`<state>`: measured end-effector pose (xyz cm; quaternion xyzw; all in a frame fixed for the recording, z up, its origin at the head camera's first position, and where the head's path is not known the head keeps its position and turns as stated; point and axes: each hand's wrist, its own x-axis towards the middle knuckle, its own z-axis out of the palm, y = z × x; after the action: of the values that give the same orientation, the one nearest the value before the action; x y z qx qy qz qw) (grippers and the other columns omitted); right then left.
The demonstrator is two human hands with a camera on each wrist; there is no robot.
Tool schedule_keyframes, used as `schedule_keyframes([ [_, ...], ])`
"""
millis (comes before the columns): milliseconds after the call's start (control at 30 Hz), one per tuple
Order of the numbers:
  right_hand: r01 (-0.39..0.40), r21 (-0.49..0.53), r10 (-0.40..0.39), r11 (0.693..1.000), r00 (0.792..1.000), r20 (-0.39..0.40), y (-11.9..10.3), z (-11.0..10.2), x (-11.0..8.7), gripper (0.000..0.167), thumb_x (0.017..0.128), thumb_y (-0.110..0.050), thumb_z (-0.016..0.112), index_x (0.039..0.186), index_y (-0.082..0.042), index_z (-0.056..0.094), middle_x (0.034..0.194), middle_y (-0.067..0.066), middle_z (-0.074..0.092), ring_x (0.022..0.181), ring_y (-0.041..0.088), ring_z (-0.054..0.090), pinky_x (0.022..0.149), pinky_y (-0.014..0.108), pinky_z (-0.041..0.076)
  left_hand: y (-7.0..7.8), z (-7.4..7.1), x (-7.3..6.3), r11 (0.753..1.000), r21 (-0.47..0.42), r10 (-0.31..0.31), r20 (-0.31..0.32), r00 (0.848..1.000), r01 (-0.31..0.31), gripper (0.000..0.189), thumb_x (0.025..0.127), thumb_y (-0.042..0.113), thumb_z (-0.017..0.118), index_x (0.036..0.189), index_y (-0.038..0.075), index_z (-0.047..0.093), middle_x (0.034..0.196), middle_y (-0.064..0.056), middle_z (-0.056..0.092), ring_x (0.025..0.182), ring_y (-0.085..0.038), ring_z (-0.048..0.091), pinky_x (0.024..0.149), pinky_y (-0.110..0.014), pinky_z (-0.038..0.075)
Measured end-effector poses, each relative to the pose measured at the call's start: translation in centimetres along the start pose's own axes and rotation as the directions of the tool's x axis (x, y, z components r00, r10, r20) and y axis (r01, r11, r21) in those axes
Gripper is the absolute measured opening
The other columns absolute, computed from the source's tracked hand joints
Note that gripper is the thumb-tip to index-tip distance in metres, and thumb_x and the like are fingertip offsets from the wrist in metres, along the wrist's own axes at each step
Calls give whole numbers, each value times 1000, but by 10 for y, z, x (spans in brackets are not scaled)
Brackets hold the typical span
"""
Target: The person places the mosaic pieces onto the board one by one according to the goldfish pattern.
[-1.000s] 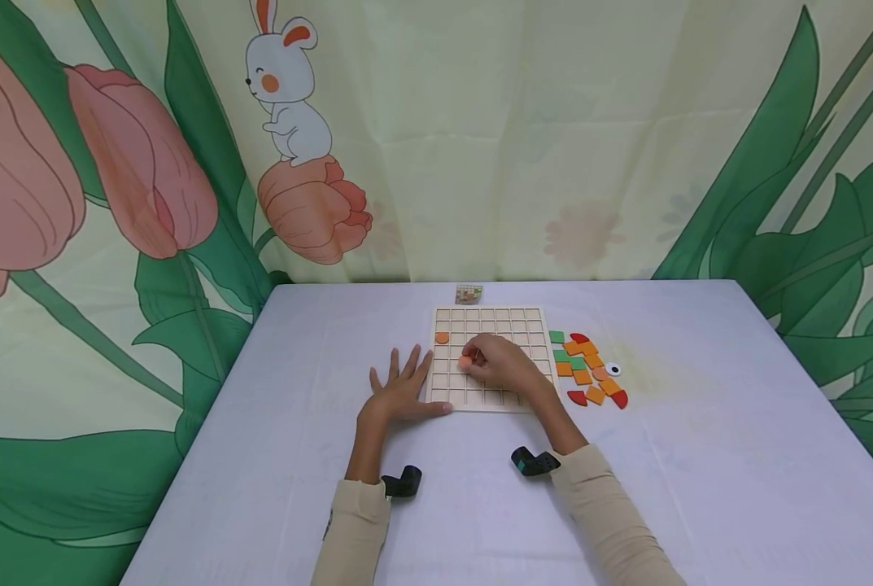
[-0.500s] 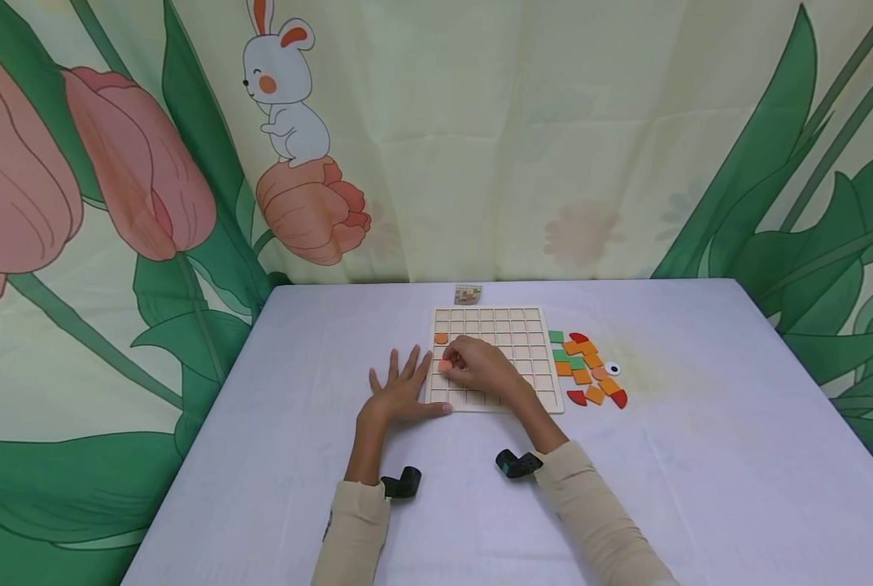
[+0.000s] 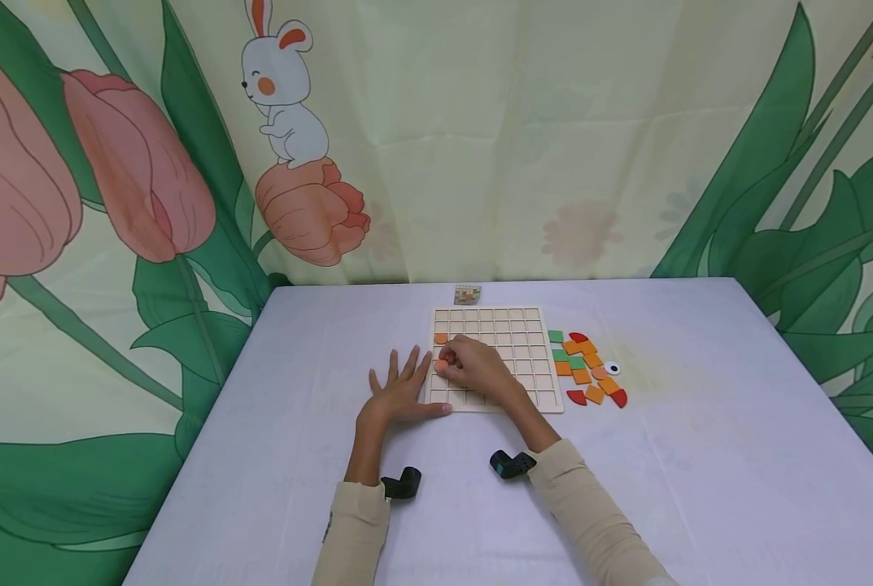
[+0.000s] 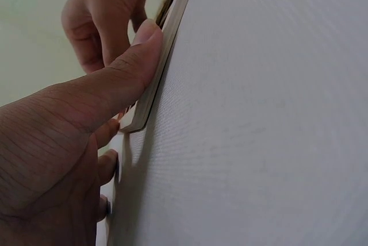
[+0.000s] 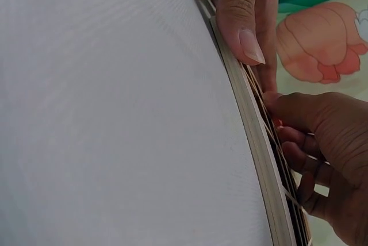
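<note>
A square wooden grid board [image 3: 533, 352] lies in the middle of the table. My left hand [image 3: 398, 399] spreads its fingers along the board's left side, and its thumb [image 4: 123, 76] presses on the front rim near the corner. Over the left column of cells, my right hand [image 3: 480, 368] pinches a small light-orange piece [image 3: 441, 366] between thumb and fingertips. An orange rounded piece [image 3: 441, 338] sits in a left-column cell farther back. In the right wrist view the fingertips of my right hand [image 5: 336, 139] are right at the board, largely hiding the piece.
Right of the board lie loose pieces: green squares [image 3: 556, 336], orange squares [image 3: 594, 395], red quarter-rounds [image 3: 577, 398] and a white eye disc [image 3: 612, 369]. A small patterned card [image 3: 468, 295] lies behind the board. A printed curtain [image 3: 443, 163] hangs past the table's far edge.
My right hand has moved left across the board with the light-orange piece, from the third column or so to the left column. The left hand has stayed in place.
</note>
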<state>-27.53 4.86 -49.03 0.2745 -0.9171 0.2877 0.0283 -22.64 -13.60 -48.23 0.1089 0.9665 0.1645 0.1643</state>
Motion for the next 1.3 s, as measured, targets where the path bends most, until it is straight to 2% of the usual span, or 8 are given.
schedule_keyframes([
  [567, -19, 51, 19, 999, 1000, -2, 3, 1, 1, 20, 90, -27, 72, 101, -11, 70, 86, -5, 60, 76, 8, 54, 68, 28, 47, 0, 1, -1, 1000, -12, 3, 0, 1000, -3, 105, 80, 73, 59, 159, 25, 9, 164, -1, -3, 146, -37, -16, 106, -72, -7],
  [1300, -76, 112, 73, 991, 997, 28, 2, 2, 4, 16, 86, -22, 76, 99, -14, 70, 80, -5, 58, 69, 9, 52, 62, 28, 44, 2, -2, -4, 1000, -27, 12, -14, 1000, -13, 104, 81, 70, 62, 159, 24, 11, 165, -3, -2, 147, -38, -14, 106, -73, -7],
])
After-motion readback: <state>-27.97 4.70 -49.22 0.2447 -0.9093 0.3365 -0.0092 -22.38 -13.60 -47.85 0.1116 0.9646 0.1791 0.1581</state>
